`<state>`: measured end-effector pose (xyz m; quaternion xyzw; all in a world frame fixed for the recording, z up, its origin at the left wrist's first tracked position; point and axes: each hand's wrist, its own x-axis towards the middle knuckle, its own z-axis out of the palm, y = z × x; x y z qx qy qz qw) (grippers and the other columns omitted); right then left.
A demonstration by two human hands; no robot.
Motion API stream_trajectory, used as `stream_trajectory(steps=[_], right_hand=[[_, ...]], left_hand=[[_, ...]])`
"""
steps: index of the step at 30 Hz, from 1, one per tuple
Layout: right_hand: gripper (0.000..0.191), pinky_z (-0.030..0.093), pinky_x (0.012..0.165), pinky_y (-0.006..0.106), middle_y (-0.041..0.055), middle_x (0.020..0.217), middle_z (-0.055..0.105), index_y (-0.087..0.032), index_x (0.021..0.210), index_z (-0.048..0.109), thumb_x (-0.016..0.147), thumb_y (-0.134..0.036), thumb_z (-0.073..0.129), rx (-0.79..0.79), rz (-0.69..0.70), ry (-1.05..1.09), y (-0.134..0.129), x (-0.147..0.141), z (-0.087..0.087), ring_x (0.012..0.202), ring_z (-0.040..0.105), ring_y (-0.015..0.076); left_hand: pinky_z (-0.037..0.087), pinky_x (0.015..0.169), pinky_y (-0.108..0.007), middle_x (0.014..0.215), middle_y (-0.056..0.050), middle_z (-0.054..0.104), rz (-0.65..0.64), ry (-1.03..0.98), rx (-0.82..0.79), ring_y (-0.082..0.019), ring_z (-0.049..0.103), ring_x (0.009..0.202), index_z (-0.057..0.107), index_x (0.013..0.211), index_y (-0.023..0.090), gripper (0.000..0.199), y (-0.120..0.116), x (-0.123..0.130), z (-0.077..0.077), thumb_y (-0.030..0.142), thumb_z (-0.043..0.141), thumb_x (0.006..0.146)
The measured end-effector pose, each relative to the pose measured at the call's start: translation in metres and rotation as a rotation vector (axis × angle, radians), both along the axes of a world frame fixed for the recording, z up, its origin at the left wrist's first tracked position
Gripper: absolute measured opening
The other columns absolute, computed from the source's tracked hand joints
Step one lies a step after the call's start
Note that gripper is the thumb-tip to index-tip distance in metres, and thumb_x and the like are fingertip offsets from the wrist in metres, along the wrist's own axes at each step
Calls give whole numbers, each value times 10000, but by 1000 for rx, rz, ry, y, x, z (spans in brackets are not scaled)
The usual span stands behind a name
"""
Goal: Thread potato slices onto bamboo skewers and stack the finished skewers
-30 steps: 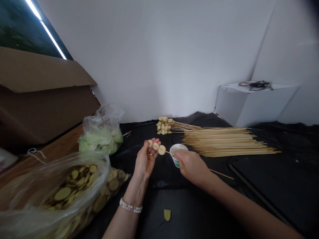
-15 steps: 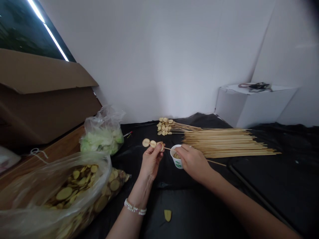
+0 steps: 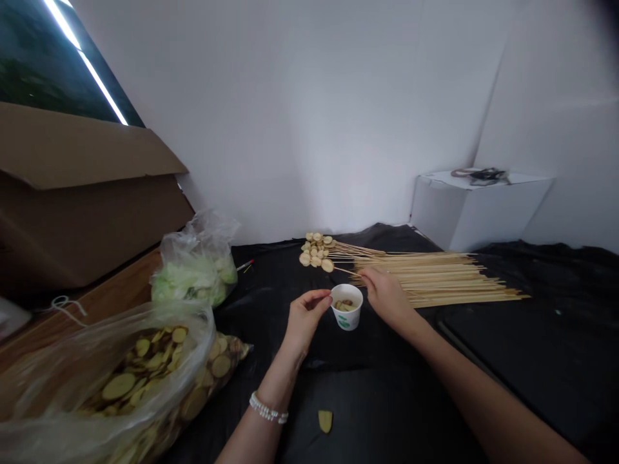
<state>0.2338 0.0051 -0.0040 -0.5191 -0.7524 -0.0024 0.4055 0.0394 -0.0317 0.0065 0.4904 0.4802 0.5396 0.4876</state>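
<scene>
My right hand (image 3: pixel 384 298) rests at the near side of a pile of bamboo skewers (image 3: pixel 435 278), its fingers on the thin end of a skewer (image 3: pixel 348 271). That skewer carries pale round slices (image 3: pixel 327 265) and lies among other sliced skewer heads (image 3: pixel 314 250). My left hand (image 3: pixel 305 320) holds nothing, its fingertips closed together beside the rim of a white paper cup (image 3: pixel 346 316). The cup has a green mark and holds small brownish pieces. A beaded bracelet (image 3: pixel 268 410) circles my left wrist.
A clear bag of yellow round slices (image 3: pixel 145 380) lies at the left, with a bag of pale green leaves (image 3: pixel 193 274) behind it. One loose slice (image 3: pixel 325 421) lies on the black plastic sheet (image 3: pixel 387 386). A cardboard box (image 3: pixel 72 200) stands at the left.
The skewer with slices has left my left hand and moved forward to the pile, with my right hand still at its end. My left hand has come down beside the cup.
</scene>
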Motion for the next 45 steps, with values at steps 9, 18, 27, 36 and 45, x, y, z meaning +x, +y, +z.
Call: stream_trajectory(steps=[9,18,27,36,45], right_hand=[[210,407,734,249,60,893,686,-155,955,628,823,-106,472,-216,-116,-6,38,5,-3,822,603,170],[227,395,763,257,83,896,697,-172,874,706,820,-169,485,-307,-298,-64,97,3,5,832,601,183],[298,370,852,260,107,994,666,-175,959,724,855,-160,445,-314,-321,-127,153,-27,-8,954,564,194],[282,379,818,323,139,1013,619,-165,943,697,886,-175,421,-247,-309,-136,164,-38,-13,983,510,234],[260,346,858,324,94,1001,605,-190,981,669,902,-220,423,-82,-257,-108,121,-12,8,983,469,221]], left_hand=[[501,718,-292,845,-93,735,-33,88,115,-196,666,764,726,832,140,236,6,0,-10,288,732,649],[485,664,-278,847,-91,729,20,268,159,-202,648,769,736,869,143,292,5,-1,-12,383,601,772],[484,746,-284,910,-84,721,39,313,229,-203,645,847,730,887,170,277,3,-2,-12,377,558,823],[476,783,-287,931,-73,698,76,406,328,-194,636,876,727,863,190,247,-4,3,-5,328,523,857],[461,832,-305,984,-77,679,80,494,393,-200,620,931,718,914,198,240,-4,3,-7,296,504,873]])
